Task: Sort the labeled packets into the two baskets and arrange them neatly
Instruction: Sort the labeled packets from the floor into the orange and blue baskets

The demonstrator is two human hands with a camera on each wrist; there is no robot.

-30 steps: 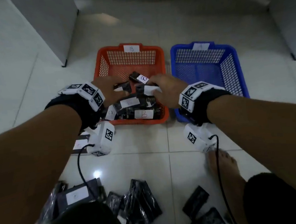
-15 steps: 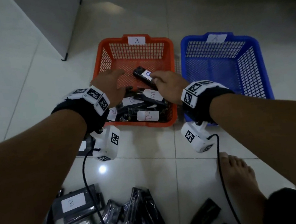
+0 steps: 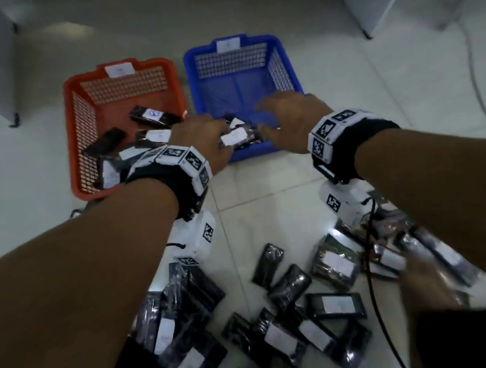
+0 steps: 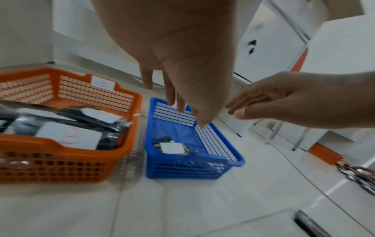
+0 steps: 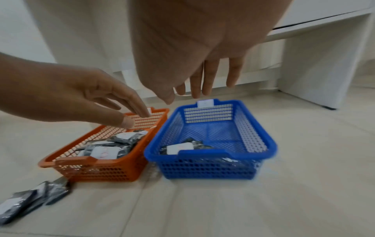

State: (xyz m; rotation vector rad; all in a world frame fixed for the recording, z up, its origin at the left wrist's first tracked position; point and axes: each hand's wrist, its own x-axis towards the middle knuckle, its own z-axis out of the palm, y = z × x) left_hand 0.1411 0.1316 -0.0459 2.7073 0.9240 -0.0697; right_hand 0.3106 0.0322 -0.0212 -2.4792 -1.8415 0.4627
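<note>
Both hands empty, fingers loosely spread: left hand and right hand poised above the blue basket at frame centre. Labeled packet lying in its near corner, directly below and between them, left hand nearer. Long axis seemingly across the basket, though blurred. Orange basket left, several packets inside.

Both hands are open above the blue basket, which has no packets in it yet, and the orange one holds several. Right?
Not quite. The blue basket already holds a labeled packet at its near end, as the right wrist view shows. Left hand and right hand are open above it; the orange basket holds several.
</note>
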